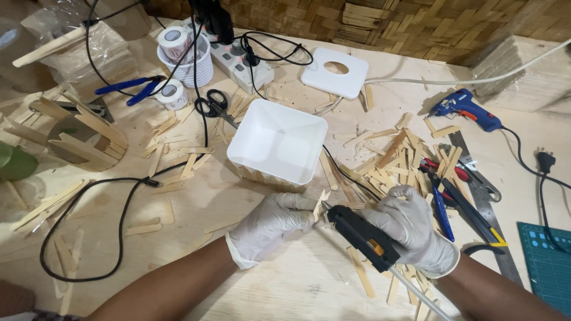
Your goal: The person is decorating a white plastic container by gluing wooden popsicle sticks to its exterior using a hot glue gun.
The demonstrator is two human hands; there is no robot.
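Observation:
My left hand (270, 224), in a white glove, pinches a thin wooden stick (319, 205) held upright near the table's front. My right hand (413, 229), also gloved, grips a black glue gun (360, 235) with its nozzle touching the stick. Just behind both hands stands a white square plastic box (278, 142) whose near side is lined with wooden sticks. A pile of loose wooden sticks (398, 157) lies to the right of the box.
A blue glue gun (463, 108), metal ruler (485, 202), pliers and cutter lie right. Scissors (212, 104), a power strip (241, 59), tape rolls, a white cup and a white square lid (334, 71) sit behind. Black cables cross the left side. A green cutting mat (548, 261) lies right.

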